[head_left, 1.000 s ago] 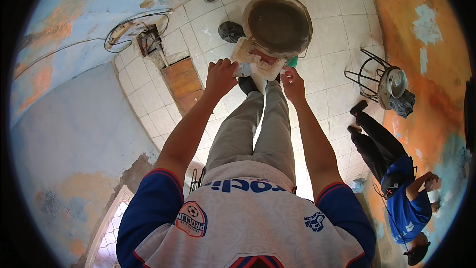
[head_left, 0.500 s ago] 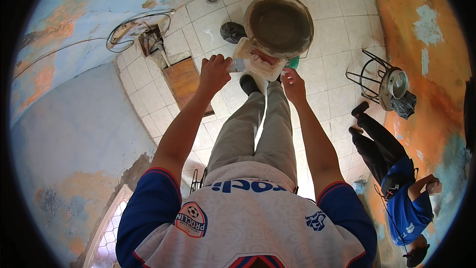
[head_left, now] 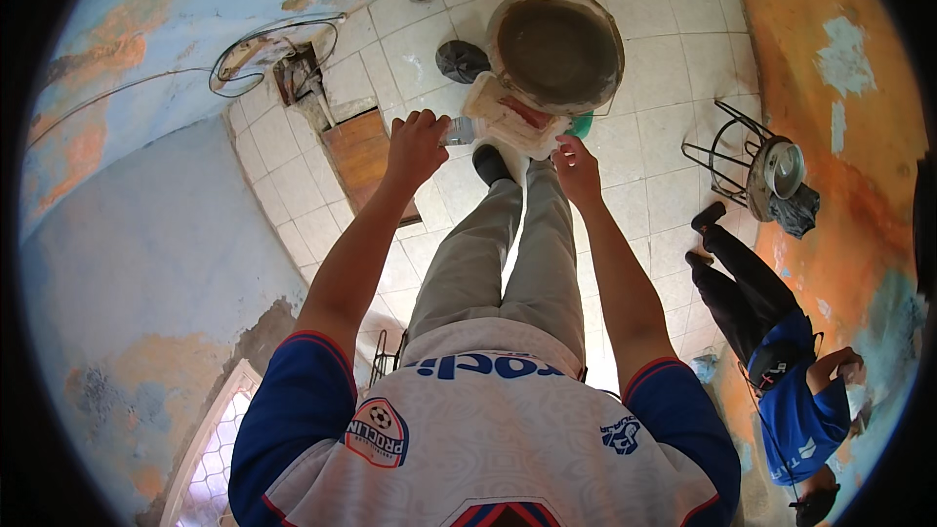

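Observation:
My left hand (head_left: 418,144) is closed around the handle of a scraper with a flat grey blade (head_left: 460,131), which points right toward a whitish, smeared rectangular tray (head_left: 535,143). A reddish-brown patch shows inside that tray. At its lower right corner, my right hand (head_left: 577,172) pinches the rim between thumb and fingers. The blade lies close to the tray's left end; whether they touch I cannot tell. Just beyond the tray is a round bucket (head_left: 551,49) with a grey-brown content and a crusted rim.
A dark rounded object (head_left: 461,62) and a green item (head_left: 580,125) lie beside the bucket. Left are a wooden board (head_left: 363,158), an opening with pipes (head_left: 301,78) and loose cable (head_left: 256,44). A stool (head_left: 752,181) bears a metal pot (head_left: 784,168). Another person (head_left: 795,390) is at the right.
The scraper blade has turned, its flat face now looking darker grey. My left hand has shifted very slightly left; my right hand still grips the tray.

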A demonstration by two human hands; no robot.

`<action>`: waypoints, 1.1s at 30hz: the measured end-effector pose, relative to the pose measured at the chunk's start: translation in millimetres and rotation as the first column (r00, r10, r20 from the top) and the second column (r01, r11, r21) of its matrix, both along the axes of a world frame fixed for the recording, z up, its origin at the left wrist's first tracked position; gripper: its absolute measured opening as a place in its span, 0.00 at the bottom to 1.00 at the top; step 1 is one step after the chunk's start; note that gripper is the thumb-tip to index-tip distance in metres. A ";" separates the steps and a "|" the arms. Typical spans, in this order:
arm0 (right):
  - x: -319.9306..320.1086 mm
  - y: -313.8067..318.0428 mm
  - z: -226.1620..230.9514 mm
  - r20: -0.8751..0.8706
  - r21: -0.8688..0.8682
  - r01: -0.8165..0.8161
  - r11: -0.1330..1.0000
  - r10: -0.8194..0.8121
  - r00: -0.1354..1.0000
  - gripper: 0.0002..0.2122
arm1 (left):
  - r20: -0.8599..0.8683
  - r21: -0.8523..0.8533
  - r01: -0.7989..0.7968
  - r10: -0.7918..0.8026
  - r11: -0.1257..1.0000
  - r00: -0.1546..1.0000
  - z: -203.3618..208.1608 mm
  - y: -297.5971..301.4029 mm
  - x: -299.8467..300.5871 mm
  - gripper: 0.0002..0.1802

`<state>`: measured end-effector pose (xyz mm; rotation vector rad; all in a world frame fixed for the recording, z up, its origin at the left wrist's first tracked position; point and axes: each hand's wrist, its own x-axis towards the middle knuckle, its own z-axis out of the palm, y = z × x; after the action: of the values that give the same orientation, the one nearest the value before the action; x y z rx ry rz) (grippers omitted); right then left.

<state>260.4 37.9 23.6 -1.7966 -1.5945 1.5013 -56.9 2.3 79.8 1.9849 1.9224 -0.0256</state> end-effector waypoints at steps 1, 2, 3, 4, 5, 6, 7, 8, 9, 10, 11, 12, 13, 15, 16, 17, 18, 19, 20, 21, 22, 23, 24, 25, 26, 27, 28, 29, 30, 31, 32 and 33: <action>-1.2 -0.4 0.5 -0.001 -0.005 -0.001 1.000 0.001 1.000 0.16 | 0.000 0.004 -0.003 0.003 1.000 1.000 -0.2 -0.9 -0.6 0.29; -2.7 -0.7 0.9 -0.003 -0.009 -0.002 1.000 0.002 1.000 0.16 | 0.000 0.007 -0.007 0.007 1.000 1.000 -0.4 -2.0 -1.2 0.29; -2.9 -0.8 0.1 -0.002 -0.009 -0.003 1.000 0.003 1.000 0.16 | 0.008 0.012 -0.011 0.011 1.000 1.000 0.0 -1.6 -0.7 0.29; -3.3 -0.8 -0.7 0.000 -0.008 -0.005 1.000 0.005 1.000 0.16 | 0.015 0.017 -0.015 0.015 1.000 1.000 0.4 -1.1 -0.1 0.29; -3.5 -0.8 -1.4 0.001 -0.008 -0.006 1.000 0.006 1.000 0.16 | 0.022 0.021 -0.020 0.019 1.000 1.000 0.7 -0.7 0.5 0.29; -4.4 -0.3 -1.5 0.003 -0.015 -0.004 1.000 0.004 1.000 0.16 | 0.024 0.021 -0.024 0.023 0.999 0.999 0.4 -1.0 0.1 0.29; -5.2 0.1 -1.5 0.005 -0.023 -0.001 1.000 0.001 1.000 0.16 | 0.027 0.020 -0.028 0.027 0.999 0.999 -0.1 -1.2 -0.3 0.29; -5.7 0.6 -1.5 0.007 -0.031 0.003 1.000 -0.002 1.000 0.15 | 0.029 0.020 -0.031 0.030 0.999 0.999 -0.5 -1.3 -0.5 0.29; -5.9 1.0 -1.4 0.010 -0.015 -0.002 1.000 0.003 1.000 0.16 | 0.042 0.046 -0.033 0.031 0.998 0.999 -0.9 -1.3 -0.2 0.28; -5.8 1.3 -1.2 0.013 0.000 -0.007 1.000 0.007 1.000 0.16 | 0.055 0.072 -0.035 0.031 0.997 0.998 -1.2 -1.3 0.3 0.28; -5.8 1.6 -1.1 0.016 0.016 -0.011 1.000 0.011 1.000 0.16 | 0.068 0.098 -0.036 0.030 0.995 0.997 -1.5 -1.1 0.4 0.27; -6.7 2.3 -0.2 0.017 0.018 -0.011 1.000 0.011 1.000 0.16 | 0.066 0.099 -0.035 0.028 0.994 0.997 -1.8 -1.5 -0.3 0.27; -7.3 3.1 0.8 0.018 0.021 -0.011 1.000 0.011 1.000 0.16 | 0.063 0.101 -0.033 0.027 0.994 0.998 -2.2 -1.6 -1.1 0.26; -9.4 5.2 3.5 0.016 0.026 -0.011 1.000 0.011 1.000 0.16 | 0.052 0.099 -0.034 0.029 0.994 0.998 -3.0 -2.0 -2.8 0.26; -10.9 6.3 5.2 0.013 0.029 -0.011 1.000 0.011 1.000 0.16 | 0.044 0.097 -0.038 0.034 0.995 0.998 -3.3 -2.4 -3.9 0.26; -12.9 7.1 6.8 0.010 0.031 -0.011 0.999 0.011 1.000 0.16 | 0.035 0.095 -0.041 0.038 0.995 0.999 -3.6 -2.9 -5.0 0.26; -13.0 7.3 6.3 0.009 0.030 -0.007 1.000 0.006 1.000 0.16 | 0.026 0.069 -0.038 0.036 0.997 0.999 -3.9 -2.4 -5.8 0.27; -13.3 7.6 5.7 0.009 0.028 -0.002 1.000 0.002 1.000 0.16 | 0.017 0.043 -0.035 0.034 0.998 0.999 -3.8 -2.2 -7.4 0.29; -13.5 7.9 5.2 0.008 0.027 0.002 1.000 -0.002 1.000 0.16 | 0.007 0.017 -0.032 0.032 0.999 0.999 -3.8 -1.9 -9.0 0.30; -14.0 8.1 4.5 0.007 0.019 0.000 1.000 0.000 1.000 0.16 | -0.003 0.012 -0.032 0.032 0.999 0.999 -3.9 -1.9 -10.8 0.30; -14.5 8.2 3.8 0.007 0.011 -0.002 1.000 0.002 1.000 0.16 | -0.013 0.006 -0.033 0.033 0.999 0.999 -4.1 -1.9 -12.6 0.30; -14.9 8.1 3.3 0.007 0.003 -0.004 1.000 0.004 1.000 0.15 | -0.023 0.001 -0.033 0.033 0.999 0.999 -4.2 -1.9 -14.4 0.30; -15.4 8.0 3.3 0.005 0.004 -0.004 1.000 0.004 1.000 0.15 | -0.021 0.012 -0.032 0.033 0.999 0.999 -4.5 -2.5 -16.9 0.30; -16.0 7.9 3.3 0.004 0.004 -0.005 1.000 0.005 1.000 0.15 | -0.019 0.023 -0.031 0.032 0.999 0.999 -4.8 -3.1 -19.5 0.30; -16.5 7.7 3.4 0.003 0.005 -0.006 1.000 0.006 1.000 0.15 | -0.017 0.034 -0.031 0.031 0.999 0.999 -5.2 -3.5 -21.7 0.30; -16.9 7.5 3.5 0.005 0.002 -0.007 1.000 0.007 1.000 0.15 | -0.013 0.039 -0.033 0.033 0.999 0.999 -5.3 -3.6 -23.7 0.30; -17.2 7.3 3.7 0.006 0.000 -0.007 1.000 0.007 1.000 0.15 | -0.009 0.045 -0.035 0.035 0.998 0.999 -5.5 -3.7 -25.6 0.30; -17.6 7.2 4.0 0.008 -0.002 -0.008 1.000 0.008 1.000 0.15 | -0.004 0.050 -0.037 0.038 0.998 0.999 -5.7 -3.9 -26.9 0.30; -17.1 7.1 3.3 0.009 0.004 -0.007 1.000 0.007 1.000 0.15 | -0.008 0.045 -0.036 0.037 0.998 0.999 -5.2 -3.3 -27.0 0.30; -16.7 6.8 2.5 0.010 0.010 -0.007 1.000 0.007 1.000 0.15 | -0.011 0.039 -0.035 0.036 0.999 0.999 -4.7 -2.6 -27.2 0.30; -16.4 6.6 1.8 0.011 0.015 -0.006 1.000 0.006 1.000 0.15 | -0.015 0.034 -0.034 0.034 0.999 0.999 -4.1 -1.9 -27.4 0.30; -16.8 7.0 2.4 0.009 0.018 -0.009 1.000 0.009 1.000 0.15 | -0.015 0.033 -0.035 0.035 0.999 0.999 -3.7 -1.5 -27.6 0.30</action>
<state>243.6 45.0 26.0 -1.7914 -1.6168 1.4804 -84.5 0.7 76.1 1.9771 1.9791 0.0004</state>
